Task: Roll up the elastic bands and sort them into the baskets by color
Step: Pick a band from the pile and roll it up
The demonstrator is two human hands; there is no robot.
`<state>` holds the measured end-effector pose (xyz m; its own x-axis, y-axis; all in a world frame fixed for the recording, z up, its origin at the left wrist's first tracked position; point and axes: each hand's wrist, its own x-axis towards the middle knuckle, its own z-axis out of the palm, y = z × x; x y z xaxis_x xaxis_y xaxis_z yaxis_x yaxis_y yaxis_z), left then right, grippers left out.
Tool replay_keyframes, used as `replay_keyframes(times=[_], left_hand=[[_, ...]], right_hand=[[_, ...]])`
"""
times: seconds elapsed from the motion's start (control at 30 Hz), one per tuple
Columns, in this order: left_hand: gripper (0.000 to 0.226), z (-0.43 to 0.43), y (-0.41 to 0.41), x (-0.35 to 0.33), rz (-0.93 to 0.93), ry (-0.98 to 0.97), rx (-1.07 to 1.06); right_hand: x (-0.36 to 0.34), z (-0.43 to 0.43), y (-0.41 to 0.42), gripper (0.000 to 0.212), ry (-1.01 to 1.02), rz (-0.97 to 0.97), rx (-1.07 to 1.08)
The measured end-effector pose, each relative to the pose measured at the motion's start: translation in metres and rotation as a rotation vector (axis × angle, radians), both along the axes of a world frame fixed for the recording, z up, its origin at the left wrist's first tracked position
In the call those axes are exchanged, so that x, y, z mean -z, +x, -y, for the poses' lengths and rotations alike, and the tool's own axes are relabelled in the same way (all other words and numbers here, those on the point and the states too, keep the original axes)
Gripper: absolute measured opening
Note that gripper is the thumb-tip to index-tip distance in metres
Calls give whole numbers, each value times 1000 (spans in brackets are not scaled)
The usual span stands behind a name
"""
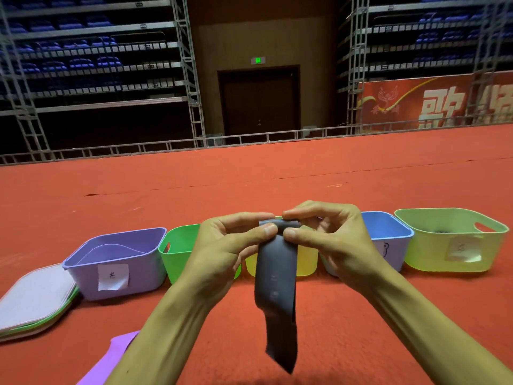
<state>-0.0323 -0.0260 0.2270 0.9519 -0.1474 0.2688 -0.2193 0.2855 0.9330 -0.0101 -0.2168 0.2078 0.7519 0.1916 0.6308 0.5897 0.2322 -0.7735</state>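
Grey, nearly black, the elastic band [274,279] is hanging in mid-air in front of the person, over the red carpet [277,176], says the first observer. Only its top end is curling over.

Both hands are pinching that top edge, the second answers. The left hand [222,245] is squeezing one corner between thumb and forefinger, and the right hand [333,240] is doing the same at the other. The remaining fingers are lying loosely curled behind.

So the rolling is only beginning, I'd judge. There is one small turn at the top and a long tail dangling.

Agreed. The next move is asking the fingers to walk the roll down tight and even, or the rubber may spring open. Then comes a basket.

Which one? A row is sitting behind the hands: purple basket [116,273], green basket [177,254], yellow basket [306,262], blue basket [388,232], pale green basket [444,245]. None is matching grey.

Paper labels are showing, but the writing is too small to read. Something dark is lying in the pale green one, and I cannot tell what. The hands are hiding much of the three middle baskets. A purple band [111,359] is running off the lower edge, and a stack of flat sheets [33,301] is getting cut off at the left.
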Motion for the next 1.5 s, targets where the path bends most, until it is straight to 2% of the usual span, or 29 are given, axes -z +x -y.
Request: replay_keyframes(times=[0.13,0.2,0.37,0.57,0.7,0.83,0.97,1.13,1.23,1.37,1.5], left_hand=[[33,-1,1,0,19,0,-33],[34,0,0,0,31,13,-35],[41,1,-2,2,-21,30,16],[29,2,-4,1,-44,44,86],[33,3,-2,4,-16,25,55],[39,5,-1,7,19,51,21],[39,6,-1,8,42,49,-17],[39,4,-3,7,-25,110,67],[38,4,-4,5,-60,163,116],[45,7,-3,5,-36,165,82],[35,8,-2,11,-6,116,41]], right_hand=[[-2,-1,-4,44,-17,-172,-20],[-1,-3,-3,48,-13,-174,43],[2,-3,-4,21,60,-80,121],[5,-2,-5,22,85,20,91],[5,-1,-7,22,70,27,84],[3,5,-8,30,2,-72,63],[5,3,-8,39,17,-199,63],[8,2,-12,24,33,-69,155],[9,2,-13,19,84,-42,132],[11,3,-12,24,51,37,154],[12,6,-10,24,12,27,120]])
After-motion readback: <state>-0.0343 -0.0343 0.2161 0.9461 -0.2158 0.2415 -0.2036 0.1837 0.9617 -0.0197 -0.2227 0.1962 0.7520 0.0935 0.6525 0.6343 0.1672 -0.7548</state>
